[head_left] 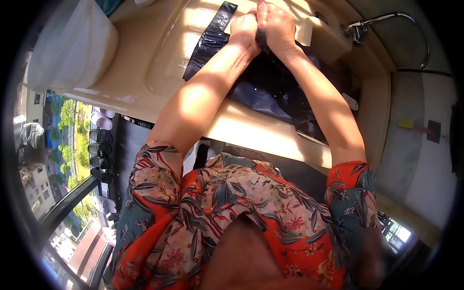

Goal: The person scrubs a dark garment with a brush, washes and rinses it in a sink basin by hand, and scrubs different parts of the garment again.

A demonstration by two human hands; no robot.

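Note:
A dark navy, wet-looking garment (pixel 270 89) lies bunched in the beige sink (pixel 237 130), partly under my forearms. My left hand (pixel 244 30) and my right hand (pixel 278 26) meet close together near the top of the view. Both are closed on the dark cloth, and a twisted bit of it shows between them. To the left, a flat dark strip of the cloth (pixel 205 46) stretches over the sunlit ribbed surface. My fingertips are partly hidden at the upper edge.
A chrome faucet (pixel 360 33) rises at the sink's right rim. On the left ledge stands a white bucket (pixel 72 50). Several pairs of slippers (pixel 100 150) line the floor by the window. A yellow-ended tool (pixel 406 124) is at the right wall.

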